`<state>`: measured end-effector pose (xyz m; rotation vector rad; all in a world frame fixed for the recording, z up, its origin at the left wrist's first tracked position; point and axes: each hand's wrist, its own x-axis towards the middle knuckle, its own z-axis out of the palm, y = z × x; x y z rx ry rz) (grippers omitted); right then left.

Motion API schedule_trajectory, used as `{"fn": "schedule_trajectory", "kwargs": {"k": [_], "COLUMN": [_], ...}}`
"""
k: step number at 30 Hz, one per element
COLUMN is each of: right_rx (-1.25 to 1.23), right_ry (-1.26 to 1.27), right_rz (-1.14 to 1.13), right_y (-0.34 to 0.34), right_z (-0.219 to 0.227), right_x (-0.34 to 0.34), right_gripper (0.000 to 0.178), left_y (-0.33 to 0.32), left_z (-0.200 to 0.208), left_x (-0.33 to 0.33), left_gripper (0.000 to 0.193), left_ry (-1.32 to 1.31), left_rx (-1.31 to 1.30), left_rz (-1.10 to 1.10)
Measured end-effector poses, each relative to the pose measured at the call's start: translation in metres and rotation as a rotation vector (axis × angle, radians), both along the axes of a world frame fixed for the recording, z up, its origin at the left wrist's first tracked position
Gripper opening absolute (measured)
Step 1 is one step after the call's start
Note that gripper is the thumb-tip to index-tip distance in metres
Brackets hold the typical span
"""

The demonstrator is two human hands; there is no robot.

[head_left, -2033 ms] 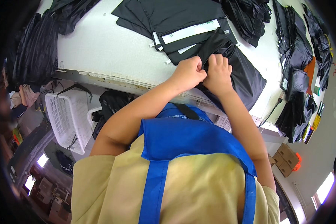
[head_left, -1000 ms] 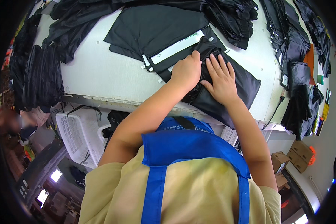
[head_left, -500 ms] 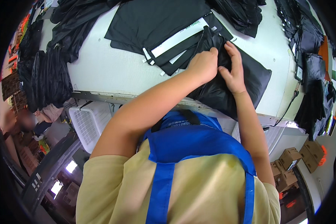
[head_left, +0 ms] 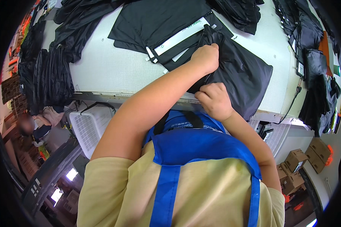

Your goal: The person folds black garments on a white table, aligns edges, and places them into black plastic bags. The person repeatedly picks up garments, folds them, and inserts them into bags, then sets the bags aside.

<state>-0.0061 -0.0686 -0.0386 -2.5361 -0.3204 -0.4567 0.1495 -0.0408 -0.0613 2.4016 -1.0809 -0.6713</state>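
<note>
A folded piece of shiny black fabric [head_left: 248, 73] lies across the table's near edge, in front of me and a bit to the right. My left hand [head_left: 205, 59] is closed on a bunched fold at its left side. Nearer to me, my right hand [head_left: 216, 101] has its fingers curled together at the fabric's near left border, and the cloth there is pinched in them. Just beyond my left hand is a stack of flat black fabric pieces [head_left: 151, 26] with a white printed strip [head_left: 182, 36] on it. The fingertips of both hands are partly hidden.
More black garments hang over the white table [head_left: 102, 72] at the left [head_left: 51, 75] and right [head_left: 310, 38]. Under the table edge stands a white plastic basket [head_left: 88, 128]. A cable [head_left: 293, 104] runs down at right, near cardboard boxes [head_left: 294, 160]. Another person [head_left: 41, 126] is at far left.
My right hand has come off the top of the fabric and moved toward me to its near border, its fingers now curled. The left hand keeps its grip nearly in place.
</note>
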Motion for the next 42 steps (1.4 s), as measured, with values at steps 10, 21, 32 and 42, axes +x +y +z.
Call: {"fn": "schedule_trajectory", "kwargs": {"k": [10, 21, 32, 42], "right_rx": [0.141, 0.055, 0.176, 1.11], "right_ry": [0.177, 0.213, 0.374, -0.571], "right_rz": [-0.541, -0.771, -1.008, -1.584], "right_y": [-0.016, -0.097, 0.006, -0.017], "right_z": [0.01, -0.004, 0.127, 0.155], "right_x": [0.037, 0.105, -0.058, -0.384], "right_gripper": [0.01, 0.022, 0.092, 0.034], "left_y": [0.032, 0.087, 0.056, -0.002], "left_z": [0.004, 0.012, 0.082, 0.122], "left_x": [0.003, -0.056, -0.065, -0.162], "left_gripper": [0.02, 0.062, 0.065, 0.071], "left_ry": [0.332, -0.291, 1.331, 1.21], "left_rx": [-0.44, -0.437, -0.531, -0.208], "left_rz": [0.173, 0.015, -0.112, -0.95]}}
